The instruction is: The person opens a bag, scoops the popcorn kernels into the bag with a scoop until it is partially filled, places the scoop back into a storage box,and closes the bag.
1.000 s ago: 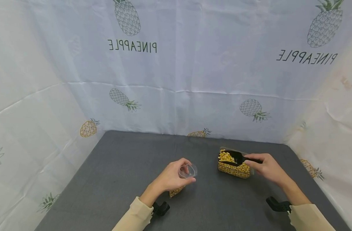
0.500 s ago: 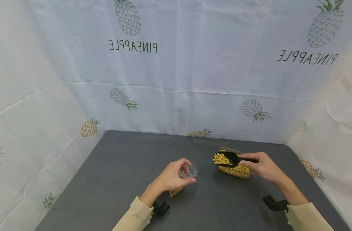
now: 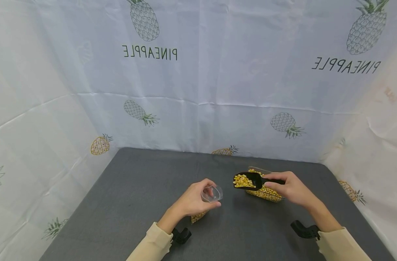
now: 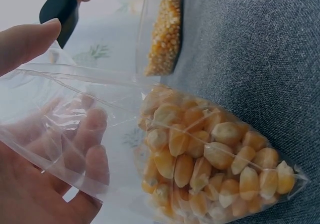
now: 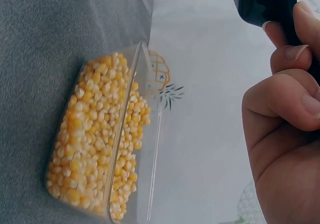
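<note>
My left hand (image 3: 196, 198) holds a clear plastic bag (image 4: 210, 159) by its spread mouth, thumb on one side and curled fingers on the other. Corn kernels fill the bag's lower end, which hangs down close to the table. In my right hand (image 3: 294, 187) is the handle of a black scoop (image 3: 258, 180), its bowl loaded with yellow corn kernels (image 3: 243, 181). The scoop is held about level, overlapping the left part of a clear container (image 5: 121, 129) in the head view. More corn lies in that container. The scoop's load is out of sight in both wrist views.
A dark grey table (image 3: 146, 181) lies under both hands. White curtains (image 3: 198, 72) printed with pineapples stand around its back and sides. A black wrist mount (image 3: 181, 236) sits on the left forearm, and another mount (image 3: 304, 230) on the right.
My right hand has lifted the scoop out of the corn in the container and moved left with kernels in it. The left hand and the bag have stayed in place.
</note>
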Motion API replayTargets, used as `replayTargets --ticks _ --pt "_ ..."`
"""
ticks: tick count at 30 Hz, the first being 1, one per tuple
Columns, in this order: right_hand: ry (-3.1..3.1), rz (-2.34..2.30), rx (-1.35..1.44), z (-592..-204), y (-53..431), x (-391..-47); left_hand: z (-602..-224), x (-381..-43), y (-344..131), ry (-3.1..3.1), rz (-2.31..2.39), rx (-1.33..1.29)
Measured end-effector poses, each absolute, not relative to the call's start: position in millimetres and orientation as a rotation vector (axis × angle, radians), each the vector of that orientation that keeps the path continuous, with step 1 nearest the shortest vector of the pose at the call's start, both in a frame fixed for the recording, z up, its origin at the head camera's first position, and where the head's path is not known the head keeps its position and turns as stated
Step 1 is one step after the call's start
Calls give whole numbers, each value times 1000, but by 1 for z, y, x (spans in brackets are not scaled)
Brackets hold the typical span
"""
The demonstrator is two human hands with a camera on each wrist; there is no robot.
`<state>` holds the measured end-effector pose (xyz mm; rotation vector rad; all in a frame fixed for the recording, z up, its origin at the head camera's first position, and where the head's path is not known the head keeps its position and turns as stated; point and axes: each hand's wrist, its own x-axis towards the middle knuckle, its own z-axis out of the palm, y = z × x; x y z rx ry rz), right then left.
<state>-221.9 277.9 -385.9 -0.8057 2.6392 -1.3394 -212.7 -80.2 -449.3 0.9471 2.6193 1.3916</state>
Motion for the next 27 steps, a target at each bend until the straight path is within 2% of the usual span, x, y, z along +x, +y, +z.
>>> replayTargets --ticks 10,27 --pt "2752 -1214 -842 -382 266 -219 -448 -211 -80 2602 1409 946" --pt "2641 -1305 -919 -383 249 -222 -448 -211 -80 2589 1405 931"
